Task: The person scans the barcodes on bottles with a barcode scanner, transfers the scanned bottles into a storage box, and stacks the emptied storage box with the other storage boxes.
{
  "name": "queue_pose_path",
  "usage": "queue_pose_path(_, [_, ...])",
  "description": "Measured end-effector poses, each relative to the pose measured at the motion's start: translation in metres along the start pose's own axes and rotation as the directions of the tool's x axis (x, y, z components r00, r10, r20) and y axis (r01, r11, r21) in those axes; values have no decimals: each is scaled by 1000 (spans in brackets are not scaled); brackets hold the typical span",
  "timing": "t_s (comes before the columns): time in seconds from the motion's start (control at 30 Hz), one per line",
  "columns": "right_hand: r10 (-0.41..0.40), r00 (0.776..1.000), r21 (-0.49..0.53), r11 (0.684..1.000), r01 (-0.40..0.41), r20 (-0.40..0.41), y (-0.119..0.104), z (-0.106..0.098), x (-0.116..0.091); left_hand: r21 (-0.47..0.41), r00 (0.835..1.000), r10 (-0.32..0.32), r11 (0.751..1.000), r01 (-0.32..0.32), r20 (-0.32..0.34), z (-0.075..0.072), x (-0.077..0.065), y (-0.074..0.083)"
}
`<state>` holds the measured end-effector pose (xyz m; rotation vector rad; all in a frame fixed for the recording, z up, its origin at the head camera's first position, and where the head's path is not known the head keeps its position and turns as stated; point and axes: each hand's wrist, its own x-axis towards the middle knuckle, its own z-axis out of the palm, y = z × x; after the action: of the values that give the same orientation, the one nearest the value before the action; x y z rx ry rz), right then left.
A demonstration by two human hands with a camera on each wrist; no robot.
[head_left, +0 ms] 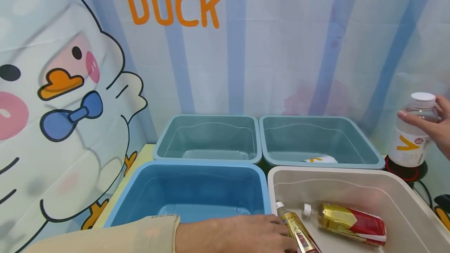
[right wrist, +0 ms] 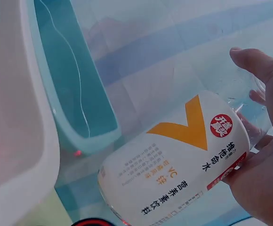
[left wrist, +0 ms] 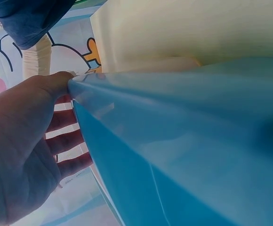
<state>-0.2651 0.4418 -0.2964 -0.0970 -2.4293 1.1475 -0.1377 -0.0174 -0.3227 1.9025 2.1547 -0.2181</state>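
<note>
Right hand (head_left: pixel 440 131) gripping bottle (head_left: pixel 409 149), cap (head_left: pixel 423 97) head-view only

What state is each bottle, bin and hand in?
V-marked bottle: white cap on, roughly upright.
Right hand: gripping that bottle.
Blue bin: open on top.
Left hand: at the blue bin's rim, fingers extended.
Left gold bottle: capped, partly hidden.
Right gold bottle: capped, lying on its side.
Beige bin: holding both gold bottles.
Back-left bin: open on top.
Back-right bin: white item inside, mostly hidden.

Curtained-off spot, exact kind unclear: cartoon-duck curtain (head_left: pixel 267 61) at left and far side, plastic bins (head_left: pixel 211 163) on yellow surface (head_left: pixel 147 152).
</note>
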Motion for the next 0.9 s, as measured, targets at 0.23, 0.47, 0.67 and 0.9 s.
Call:
queue_pose_path(0.23, [-40,997,-31,999,43,70,-32,5,-3,28,1000,11,1000,-11,10,-1,1,2])
queue_pose_path(0.47, [-132,981,-100,984,147,142,-65,17,-4,-2,1000,-10,1000,10,0,-1,1,3])
queue_pose_path(0.67, [-247,945,-162,945,283,214,-85,36,0,-24,1000,-23,999,23,-8,-1,0,2])
queue_pose_path(0.9, [-358,877,-147,896,420,320,-103,55,2,-20,1000,-30,999,30,6,-1,0,4])
